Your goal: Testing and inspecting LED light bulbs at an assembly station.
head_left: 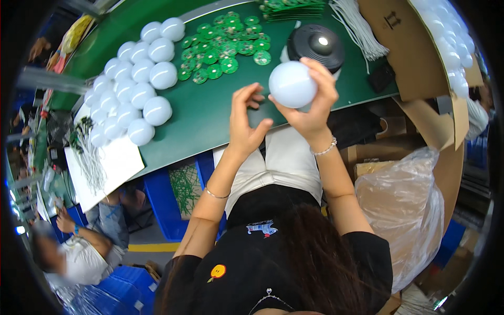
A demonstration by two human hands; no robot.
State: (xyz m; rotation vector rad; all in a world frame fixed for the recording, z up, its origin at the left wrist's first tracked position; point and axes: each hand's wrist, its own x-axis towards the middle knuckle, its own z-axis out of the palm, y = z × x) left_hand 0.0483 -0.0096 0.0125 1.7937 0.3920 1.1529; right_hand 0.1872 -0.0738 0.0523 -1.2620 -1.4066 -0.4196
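Observation:
My right hand (316,105) is closed round a white, globe-shaped bulb cover (292,84), holding it above the green tabletop (210,110). To the left of that globe, my left hand (247,118) hovers with thumb and fingers apart and nothing between them. Just beyond the held globe stands a round black device (315,44) with a ribbed top and a shiny centre. A heap of round green circuit boards (226,47) lies on the far part of the table. Several more white globes (142,94) sit grouped at the left.
White cables (359,31) lie by a cardboard box (391,31) at the right. More globes (446,47) show beyond it. Stacked green boards (291,9) are at the far edge. A white sheet with wires (121,163) lies left; a blue bin (163,205) stands below. A co-worker (84,252) sits lower left.

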